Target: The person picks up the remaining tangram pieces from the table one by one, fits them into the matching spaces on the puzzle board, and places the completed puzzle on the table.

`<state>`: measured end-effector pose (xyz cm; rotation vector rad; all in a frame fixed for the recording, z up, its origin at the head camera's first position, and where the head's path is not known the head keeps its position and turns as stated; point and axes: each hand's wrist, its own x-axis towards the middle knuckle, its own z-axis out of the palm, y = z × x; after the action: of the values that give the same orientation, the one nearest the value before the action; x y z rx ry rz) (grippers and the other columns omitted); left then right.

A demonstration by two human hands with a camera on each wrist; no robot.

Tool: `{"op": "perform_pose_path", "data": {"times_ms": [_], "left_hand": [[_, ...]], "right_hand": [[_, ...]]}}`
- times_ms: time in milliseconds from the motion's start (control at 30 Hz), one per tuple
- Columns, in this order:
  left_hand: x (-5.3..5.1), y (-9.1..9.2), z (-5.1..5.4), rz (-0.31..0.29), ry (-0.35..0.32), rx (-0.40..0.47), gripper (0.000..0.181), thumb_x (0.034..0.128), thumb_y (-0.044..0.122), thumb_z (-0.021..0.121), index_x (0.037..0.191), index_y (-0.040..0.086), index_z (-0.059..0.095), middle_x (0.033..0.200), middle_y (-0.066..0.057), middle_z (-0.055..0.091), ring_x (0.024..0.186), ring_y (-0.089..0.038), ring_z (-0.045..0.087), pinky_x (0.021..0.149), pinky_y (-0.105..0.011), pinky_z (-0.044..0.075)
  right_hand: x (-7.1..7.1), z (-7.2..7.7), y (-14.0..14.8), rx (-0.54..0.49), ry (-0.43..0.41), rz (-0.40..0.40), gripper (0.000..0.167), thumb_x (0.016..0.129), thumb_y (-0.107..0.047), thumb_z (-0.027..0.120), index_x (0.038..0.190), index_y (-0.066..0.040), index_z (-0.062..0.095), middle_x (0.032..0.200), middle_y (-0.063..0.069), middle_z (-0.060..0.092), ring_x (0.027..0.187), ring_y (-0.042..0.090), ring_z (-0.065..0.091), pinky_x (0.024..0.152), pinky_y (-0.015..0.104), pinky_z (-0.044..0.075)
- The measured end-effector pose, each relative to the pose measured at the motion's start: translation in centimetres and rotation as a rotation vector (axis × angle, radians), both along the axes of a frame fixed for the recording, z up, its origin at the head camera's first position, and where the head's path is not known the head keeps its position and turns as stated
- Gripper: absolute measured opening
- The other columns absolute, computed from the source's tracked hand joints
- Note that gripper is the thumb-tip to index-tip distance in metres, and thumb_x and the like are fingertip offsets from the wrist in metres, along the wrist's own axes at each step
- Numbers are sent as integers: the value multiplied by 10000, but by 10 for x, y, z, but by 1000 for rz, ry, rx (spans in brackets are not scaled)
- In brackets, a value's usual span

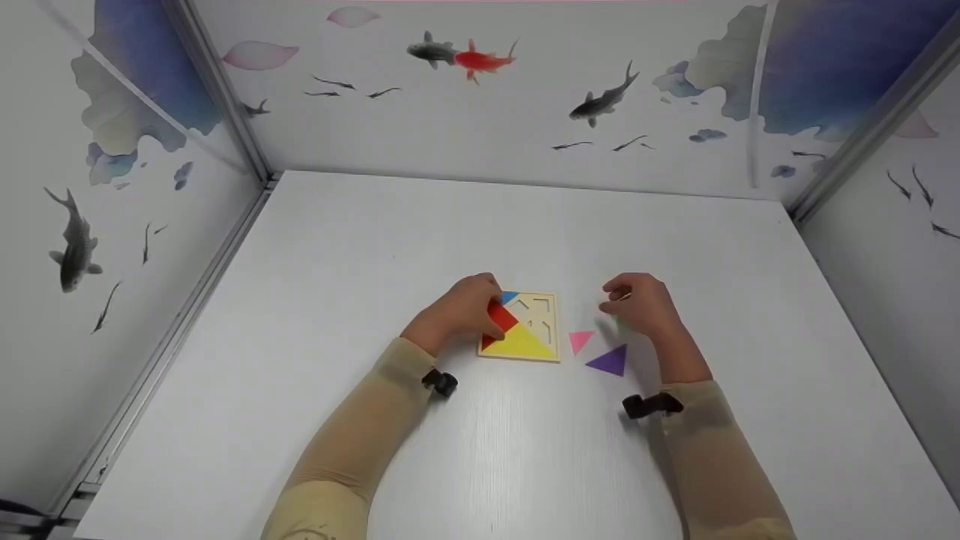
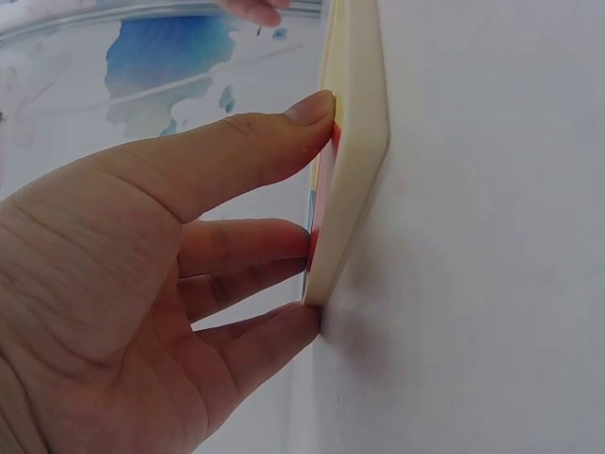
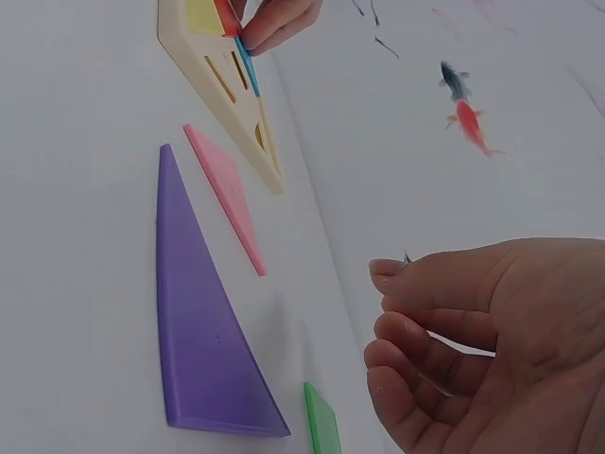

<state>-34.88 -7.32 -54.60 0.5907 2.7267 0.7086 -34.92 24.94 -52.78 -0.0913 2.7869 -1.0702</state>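
My left hand (image 1: 461,309) holds the left side of a square wooden tangram tray (image 1: 556,334). Its thumb lies over the red piece (image 1: 502,315), and in the left wrist view a lower finger touches the tray's outer edge (image 2: 364,142). Seated in the tray are the red piece, a yellow triangle (image 1: 523,345) and a blue piece (image 1: 508,297), partly hidden by fingers. To the tray's right, my right hand (image 1: 646,306) hovers with loosely curled fingers and nothing visible in them. Below it lie a pink triangle (image 1: 580,341), a purple triangle (image 1: 611,361) and a green piece (image 3: 321,418), partly cut off.
The white table (image 1: 495,465) is bounded by a back wall (image 1: 517,142) and side walls painted with fish and petals. Grey metal posts (image 1: 225,90) stand at the back corners. Each wrist wears a small black camera (image 1: 651,406).
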Motion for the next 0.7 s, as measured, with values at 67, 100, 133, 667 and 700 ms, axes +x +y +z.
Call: {"op": "perform_pose_path", "data": {"times_ms": [67, 100, 133, 667, 700], "left_hand": [[0, 0, 0, -2, 2, 4, 522, 840, 306, 903, 1265, 67, 717, 1263, -29, 602, 1135, -206, 563, 1059, -335, 538], [0, 0, 0, -3, 3, 4, 522, 840, 306, 902, 1266, 67, 718, 1264, -30, 602, 1136, -207, 564, 1061, -336, 538], [0, -1, 0, -4, 4, 3, 522, 840, 305, 902, 1266, 67, 718, 1266, -31, 603, 1138, -208, 565, 1063, -336, 537], [0, 0, 1, 13, -4, -9, 556, 825, 311, 915, 1288, 75, 718, 1297, -36, 603, 1163, -209, 564, 1089, -340, 532], [0, 0, 1, 13, -4, -9, 558, 826, 313, 915, 1290, 75, 717, 1297, -35, 602, 1162, -208, 564, 1090, -340, 531]], "right_hand": [[0, 0, 0, 2, -5, -3, 376, 952, -145, 776, 1298, -13, 707, 1186, 182, 678, 1054, 311, 627, 833, 354, 538], [1, 0, 0, 0, -5, -4, 376, 951, -144, 777, 1295, -11, 707, 1184, 185, 676, 1051, 311, 623, 830, 353, 537], [1, 0, 0, 1, -5, -4, 375, 950, -146, 778, 1293, -11, 708, 1181, 184, 677, 1048, 311, 623, 829, 352, 536], [-2, -4, 8, 19, 2, 32, 363, 943, -99, 766, 1285, 6, 705, 1171, 199, 690, 1083, 337, 633, 877, 396, 528], [-2, -4, 8, 24, -2, 32, 366, 943, -99, 765, 1289, 6, 703, 1174, 200, 686, 1081, 338, 629, 879, 400, 527]]}}
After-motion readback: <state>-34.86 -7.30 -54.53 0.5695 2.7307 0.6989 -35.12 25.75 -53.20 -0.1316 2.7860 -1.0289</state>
